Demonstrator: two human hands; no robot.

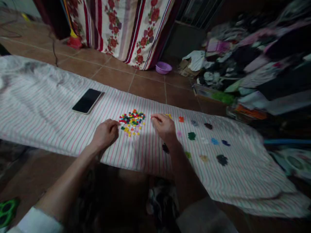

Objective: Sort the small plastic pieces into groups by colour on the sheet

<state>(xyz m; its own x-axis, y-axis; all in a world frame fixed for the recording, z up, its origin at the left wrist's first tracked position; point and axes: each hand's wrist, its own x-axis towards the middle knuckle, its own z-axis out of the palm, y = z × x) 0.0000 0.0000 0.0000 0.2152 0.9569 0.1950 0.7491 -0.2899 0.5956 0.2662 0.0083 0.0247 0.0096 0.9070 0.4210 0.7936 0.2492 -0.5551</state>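
A mixed pile of small coloured pieces (132, 121), in red, yellow, green, white and other colours, lies on the striped cloth (145, 155). My left hand (105, 133) rests at the pile's left edge with its fingers curled together. To the right of the pile, my right hand (164, 126) is closed in a pinch; whatever is between the fingertips is too small to make out. Beyond it sit single-colour heaps, among them an orange heap (181, 119), a dark green heap (191, 136), a light blue heap (214, 141) and a dark grey heap (222, 160). My right wrist partly hides a black heap (165, 148).
A phone (87, 101) lies on the cloth left of the pile. Past the cloth's far edge are a tiled floor, a purple basin (163, 68), a floral curtain (126, 32) and a broom (74, 40). Clothes and household items (243, 64) are heaped at the right.
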